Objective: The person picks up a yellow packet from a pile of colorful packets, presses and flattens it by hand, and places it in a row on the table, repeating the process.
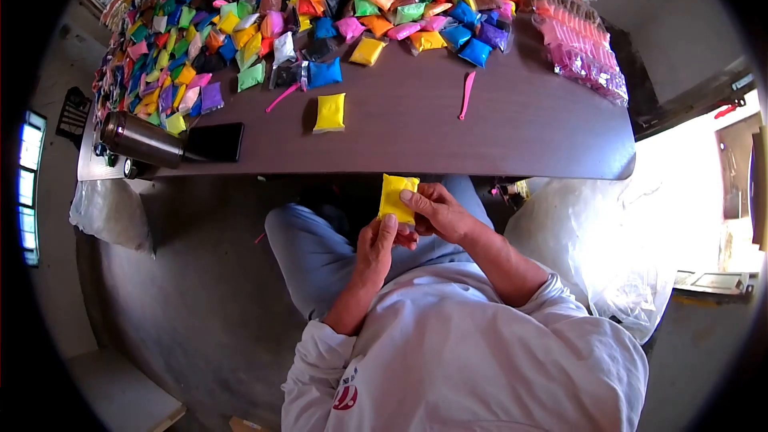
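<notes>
Over my lap, just below the table's front edge, I hold a small yellow packet (395, 195) in both hands. My left hand (376, 246) pinches its lower edge, thumb on the front. From the other side my right hand (442, 213) grips it, with the thumb pressed on its face; the fingers behind are partly hidden. On the table nearby lies another yellow packet (330, 112). A pink plastic knife-like tool (467, 95) rests to the right, and a second thin pink tool (282, 98) lies to the left beside the pile.
A large pile of coloured packets (320, 4) covers the back and left of the brown table (400, 140). Rows of bagged pieces (576, 40) line the right edge. A metal flask (142, 140) and a dark phone-like object (214, 142) lie front left. Plastic bags (112, 214) hang below.
</notes>
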The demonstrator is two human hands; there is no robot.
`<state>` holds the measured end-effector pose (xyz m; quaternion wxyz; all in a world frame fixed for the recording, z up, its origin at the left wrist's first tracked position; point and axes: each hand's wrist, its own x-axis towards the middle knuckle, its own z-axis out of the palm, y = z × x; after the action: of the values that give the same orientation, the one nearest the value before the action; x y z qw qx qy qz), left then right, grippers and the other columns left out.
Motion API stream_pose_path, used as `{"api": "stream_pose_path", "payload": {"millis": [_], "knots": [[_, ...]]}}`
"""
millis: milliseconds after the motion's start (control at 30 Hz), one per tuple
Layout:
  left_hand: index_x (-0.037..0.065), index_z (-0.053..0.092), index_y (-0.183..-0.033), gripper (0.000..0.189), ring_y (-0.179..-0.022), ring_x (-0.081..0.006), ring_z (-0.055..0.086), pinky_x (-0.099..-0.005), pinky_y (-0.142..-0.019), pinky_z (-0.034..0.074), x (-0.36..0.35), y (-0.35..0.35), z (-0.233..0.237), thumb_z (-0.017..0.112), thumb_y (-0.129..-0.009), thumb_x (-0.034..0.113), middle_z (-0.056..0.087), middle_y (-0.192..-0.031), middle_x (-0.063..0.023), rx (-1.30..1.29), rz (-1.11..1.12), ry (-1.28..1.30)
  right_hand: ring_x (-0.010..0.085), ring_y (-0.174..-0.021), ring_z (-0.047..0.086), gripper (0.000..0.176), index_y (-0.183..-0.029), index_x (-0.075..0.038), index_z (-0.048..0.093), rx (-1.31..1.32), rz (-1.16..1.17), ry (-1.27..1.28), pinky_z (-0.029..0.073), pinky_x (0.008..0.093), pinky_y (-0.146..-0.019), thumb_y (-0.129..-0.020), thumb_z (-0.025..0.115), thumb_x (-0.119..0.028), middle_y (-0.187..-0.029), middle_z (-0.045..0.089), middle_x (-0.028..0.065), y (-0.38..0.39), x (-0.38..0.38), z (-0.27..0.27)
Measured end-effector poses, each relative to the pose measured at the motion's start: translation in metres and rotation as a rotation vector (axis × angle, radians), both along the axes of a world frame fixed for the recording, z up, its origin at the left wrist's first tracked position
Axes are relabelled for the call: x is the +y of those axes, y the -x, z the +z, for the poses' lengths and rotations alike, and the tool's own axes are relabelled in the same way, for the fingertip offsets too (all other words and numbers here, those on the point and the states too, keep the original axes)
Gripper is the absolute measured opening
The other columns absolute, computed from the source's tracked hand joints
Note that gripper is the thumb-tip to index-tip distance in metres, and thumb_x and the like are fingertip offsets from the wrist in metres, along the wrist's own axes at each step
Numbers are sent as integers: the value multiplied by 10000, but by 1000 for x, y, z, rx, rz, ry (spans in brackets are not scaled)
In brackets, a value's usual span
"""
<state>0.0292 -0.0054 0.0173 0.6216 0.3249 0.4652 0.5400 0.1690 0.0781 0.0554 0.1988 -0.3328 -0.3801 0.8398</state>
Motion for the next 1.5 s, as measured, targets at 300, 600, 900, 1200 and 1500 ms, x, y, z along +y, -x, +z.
{"api": "stream_pose_path", "payload": {"millis": [300, 600, 900, 1200, 1500], "knots": [[15, 558, -792, 434, -620, -128, 605, -236, -654, 488, 0, -1, 6, 402, -891, 407, 616, -691, -68, 77, -48, 34, 79, -554, 523, 311, -877, -28, 563, -23, 34, -248, 417, 194, -497, -839, 551, -336, -711, 575, 24, 3, -4, -2], [20, 556, -796, 430, -635, -134, 615, -244, -668, 492, -1, -7, 5, 397, -891, 408, 624, -690, -72, 66, -98, 19, 79, -579, 522, 299, -835, -32, 556, -63, -243, -475, 416, 211, -506, -856, 530, -328, -709, 566, 24, 9, -6, -14], [19, 523, -831, 408, -651, -156, 586, -269, -664, 487, -2, -5, -2, 398, -895, 401, 588, -749, -98, 16, -87, 40, 65, -577, 507, 278, -800, -37, 545, -32, -266, -332, 399, 195, -494, -855, 536, -310, -685, 550, 20, 10, -8, -14], [28, 524, -831, 421, -665, -159, 591, -275, -689, 488, -4, -5, 1, 391, -891, 422, 593, -744, -100, 46, -72, 89, 74, -628, 504, 310, -874, -20, 551, -34, -180, -244, 400, 200, -527, -850, 541, -329, -743, 558, 18, 2, -5, -9], [26, 533, -780, 424, -641, -149, 595, -263, -671, 489, -4, 1, -3, 413, -884, 418, 606, -722, -85, 37, -53, 70, 99, -718, 522, 319, -997, -16, 512, -122, -270, -498, 428, 220, -628, -814, 603, -261, -835, 564, 43, 10, 8, 1]]}}
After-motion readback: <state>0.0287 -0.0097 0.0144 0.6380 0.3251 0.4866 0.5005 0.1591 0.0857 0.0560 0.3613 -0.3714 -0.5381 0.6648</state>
